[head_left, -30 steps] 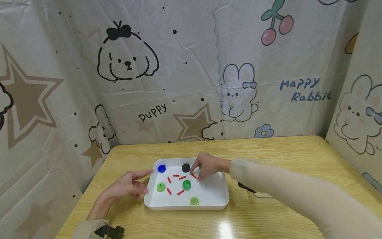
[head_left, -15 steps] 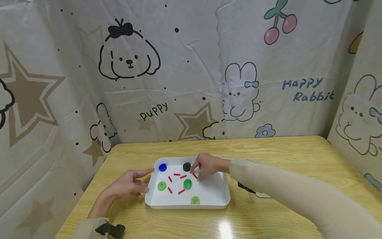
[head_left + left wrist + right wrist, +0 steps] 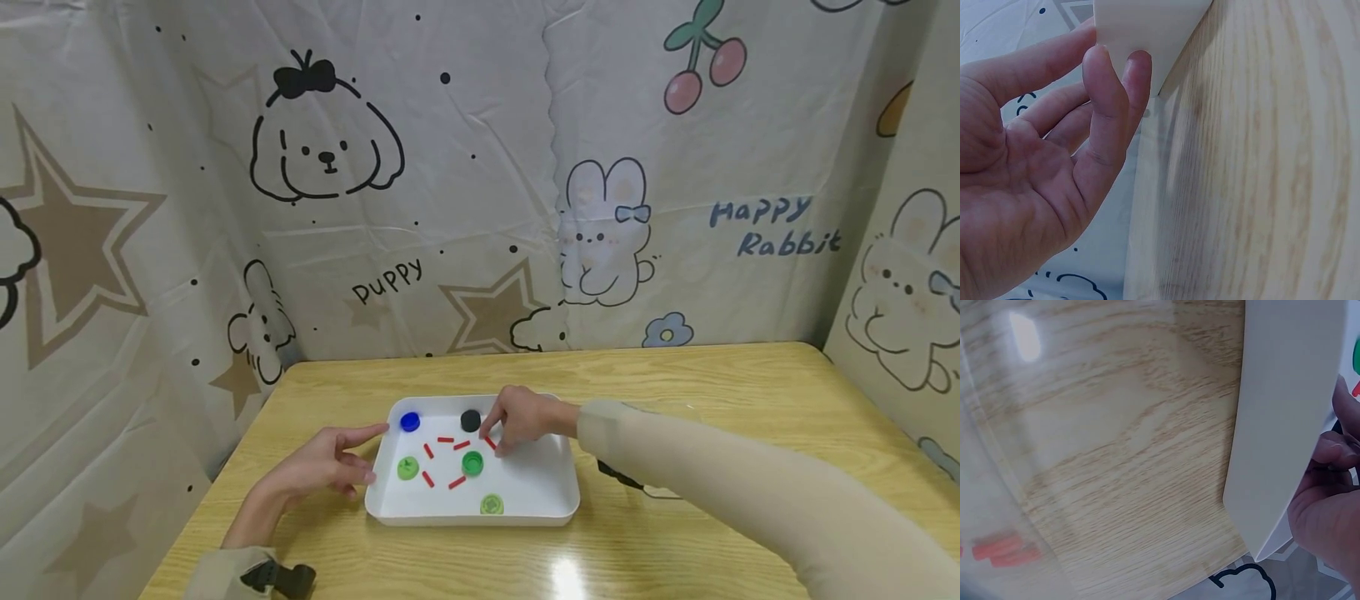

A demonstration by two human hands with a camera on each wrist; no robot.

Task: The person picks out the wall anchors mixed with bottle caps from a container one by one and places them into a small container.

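A white tray lies on the table, with several short red sticks in a loose ring on its floor. Around and among them are a blue bottle cap, a black cap, a green cap and light green caps. My left hand touches the tray's left wall with its fingertips, fingers fairly straight. Over the tray, my right hand has thumb and index finger at the two ends of a red stick beside the black cap. In the right wrist view, the tray wall hides its fingertips partly.
A clear container stands right of the tray, partly hidden by the right sleeve. Blurred red sticks show in it in the right wrist view. A printed cloth hangs behind the wooden table.
The whole head view has shifted slightly. Both hands, the tray, the caps and the red sticks keep the same places relative to each other.
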